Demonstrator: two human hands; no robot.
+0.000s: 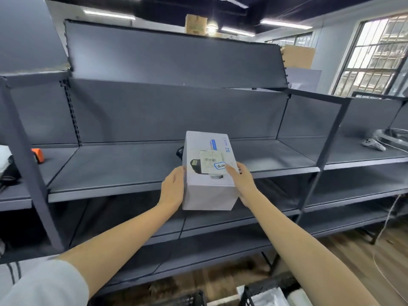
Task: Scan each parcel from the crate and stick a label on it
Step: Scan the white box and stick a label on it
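Observation:
A white ZTE parcel box (209, 195) is held between both hands at the front edge of the grey shelf (114, 173). A shipping label (210, 160) with a barcode lies on its top face, along with a small blue-edged sticker (220, 166). My left hand (173, 188) grips the box's left side. My right hand (242, 180) holds the right side, its thumb lying on top beside the sticker. A dark object (180, 152) peeks out behind the box; I cannot tell what it is. The black crate (249, 292) with white parcels sits at the bottom edge.
An orange-and-black device (38, 155) lies on the shelf at left, beside dark and white bags (6, 166). A grey handheld device (373, 144) with a cable rests on the right shelf. Lower shelves run below; wooden floor shows beneath. A second black crate (189, 299) is at the bottom.

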